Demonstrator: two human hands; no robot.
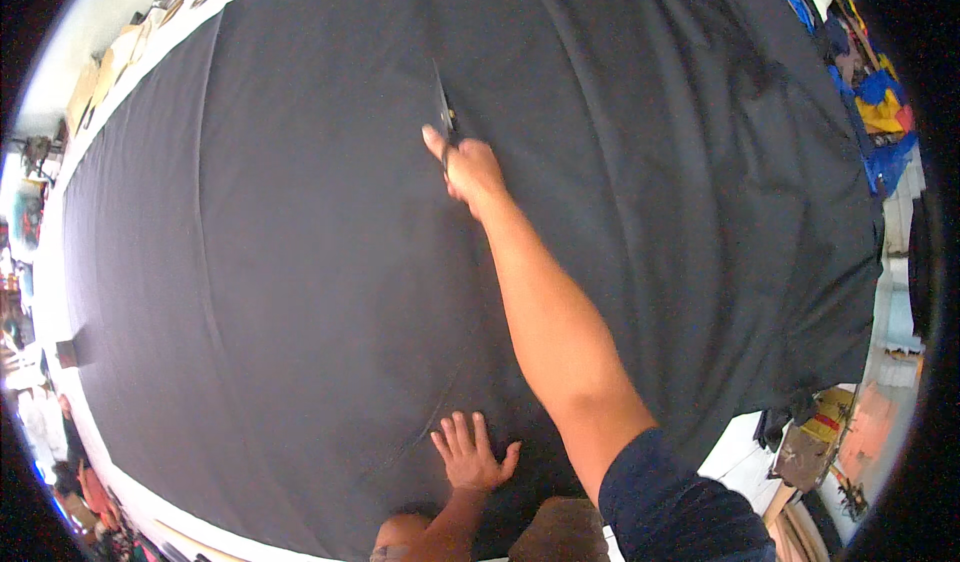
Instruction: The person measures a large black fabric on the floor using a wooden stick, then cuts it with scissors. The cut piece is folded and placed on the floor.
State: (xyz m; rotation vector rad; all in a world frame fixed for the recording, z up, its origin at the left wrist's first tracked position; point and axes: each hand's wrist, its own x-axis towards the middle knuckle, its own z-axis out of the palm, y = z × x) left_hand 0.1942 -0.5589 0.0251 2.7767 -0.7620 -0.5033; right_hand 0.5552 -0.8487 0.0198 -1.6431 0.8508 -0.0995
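Observation:
A wide sheet of black fabric point(330, 242) covers most of the table before me. My right hand point(470, 170) is stretched far forward over it, closed round the handles of a pair of scissors point(444, 107). The dark blades point away from me, against the cloth near its far middle. Whether the blades are apart is too small to tell. My left hand point(473, 457) lies flat on the fabric near the close edge, fingers spread, holding nothing. A faint crease point(430, 422) runs beside its fingertips.
Loose folds point(700, 202) ripple across the fabric's right side. A small dark block point(66, 353) sits at its left edge. White table surface point(735, 452) shows at the lower right. Colourful cloth scraps point(880, 112) are heaped at the far right, and cardboard-like pieces point(805, 457) lie lower right.

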